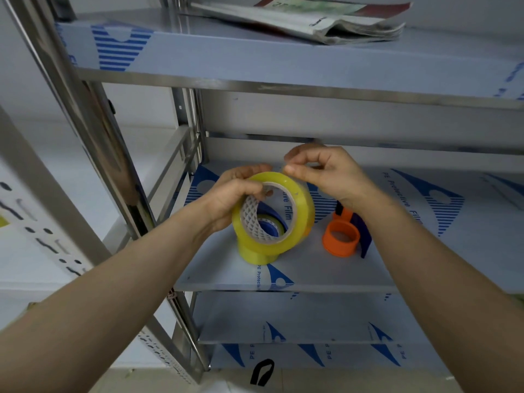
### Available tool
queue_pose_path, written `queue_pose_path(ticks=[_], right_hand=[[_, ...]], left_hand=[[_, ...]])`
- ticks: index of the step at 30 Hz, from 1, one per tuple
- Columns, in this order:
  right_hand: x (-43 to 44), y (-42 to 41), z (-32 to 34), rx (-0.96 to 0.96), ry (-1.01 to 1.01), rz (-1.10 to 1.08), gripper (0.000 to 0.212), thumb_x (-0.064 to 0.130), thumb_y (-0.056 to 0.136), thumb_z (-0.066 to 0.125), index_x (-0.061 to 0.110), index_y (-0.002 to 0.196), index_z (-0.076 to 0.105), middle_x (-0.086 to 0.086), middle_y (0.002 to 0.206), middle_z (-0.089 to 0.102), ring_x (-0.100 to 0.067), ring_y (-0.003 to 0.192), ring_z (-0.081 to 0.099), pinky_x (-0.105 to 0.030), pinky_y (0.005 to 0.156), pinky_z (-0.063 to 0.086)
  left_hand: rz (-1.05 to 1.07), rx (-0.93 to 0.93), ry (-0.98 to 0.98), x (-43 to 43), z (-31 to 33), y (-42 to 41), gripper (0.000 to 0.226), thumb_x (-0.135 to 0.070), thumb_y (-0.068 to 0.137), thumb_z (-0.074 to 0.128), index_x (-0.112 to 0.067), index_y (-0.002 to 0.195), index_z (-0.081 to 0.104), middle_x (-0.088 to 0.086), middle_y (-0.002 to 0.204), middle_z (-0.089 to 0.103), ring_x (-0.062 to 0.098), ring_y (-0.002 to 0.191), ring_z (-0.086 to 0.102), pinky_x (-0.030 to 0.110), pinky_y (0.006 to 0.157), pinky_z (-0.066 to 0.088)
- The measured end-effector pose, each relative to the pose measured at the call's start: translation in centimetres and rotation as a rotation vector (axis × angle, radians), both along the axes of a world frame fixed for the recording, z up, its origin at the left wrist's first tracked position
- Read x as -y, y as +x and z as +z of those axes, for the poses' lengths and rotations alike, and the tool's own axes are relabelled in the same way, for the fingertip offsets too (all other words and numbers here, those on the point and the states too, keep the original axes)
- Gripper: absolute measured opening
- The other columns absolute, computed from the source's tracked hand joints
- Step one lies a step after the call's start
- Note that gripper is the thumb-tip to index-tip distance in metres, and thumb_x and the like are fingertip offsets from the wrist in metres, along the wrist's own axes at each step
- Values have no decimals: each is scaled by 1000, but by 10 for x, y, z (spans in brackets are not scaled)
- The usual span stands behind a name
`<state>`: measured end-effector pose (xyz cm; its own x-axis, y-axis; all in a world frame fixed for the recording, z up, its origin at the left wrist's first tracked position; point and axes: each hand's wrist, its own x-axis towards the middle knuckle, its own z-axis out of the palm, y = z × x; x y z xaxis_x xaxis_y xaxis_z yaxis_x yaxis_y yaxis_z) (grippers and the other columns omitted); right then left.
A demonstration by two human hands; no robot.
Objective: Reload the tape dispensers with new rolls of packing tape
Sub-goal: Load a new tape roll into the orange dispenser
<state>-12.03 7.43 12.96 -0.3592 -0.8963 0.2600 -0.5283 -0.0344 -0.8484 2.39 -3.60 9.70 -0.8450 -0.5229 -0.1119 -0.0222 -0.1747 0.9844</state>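
Tape roll in both curled hands

Folded newspapers on top shelf, black strap below

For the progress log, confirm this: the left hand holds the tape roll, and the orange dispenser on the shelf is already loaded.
Not quite: the head view shows the orange dispenser on the shelf empty. The left hand does hold the tape roll.
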Motion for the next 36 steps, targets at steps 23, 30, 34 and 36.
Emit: queue_pose_path(ticks=[23, 30, 34, 36], right_hand=[[-16, -22, -22, 375, -177, -540, 20, 28, 90, 58, 13, 80, 66, -20, 102, 68, -36, 92, 65, -55, 86, 53], [-39, -54, -26, 313, -221, -717, 20, 26, 91, 57, 8, 90, 65, 4, 76, 62, -14, 76, 58, -33, 79, 51], [-60, -70, -33, 277, -254, -786, 25, 24, 92, 56, 1, 95, 65, 7, 72, 59, -4, 68, 54, -22, 69, 48], [-71, -76, -38, 250, -261, -809, 25, 22, 92, 56, 0, 93, 66, 6, 70, 58, -3, 65, 52, -20, 65, 47]], left_hand=[[360, 284, -97, -6, -31, -17, 18, 2, 86, 52, -5, 97, 64, 12, 97, 59, 21, 90, 55, 27, 73, 51], [119, 299, -396, -36, -45, -57, 29, 3, 87, 54, 1, 114, 62, 15, 118, 63, 24, 112, 59, 32, 101, 45], [-51, 317, -702, -58, -56, -85, 25, -1, 84, 59, 1, 108, 66, 17, 112, 67, 27, 107, 62, 33, 97, 48], [-130, 382, -857, -69, -64, -102, 22, -11, 83, 62, -1, 102, 65, 17, 105, 65, 27, 101, 60, 31, 86, 46]])
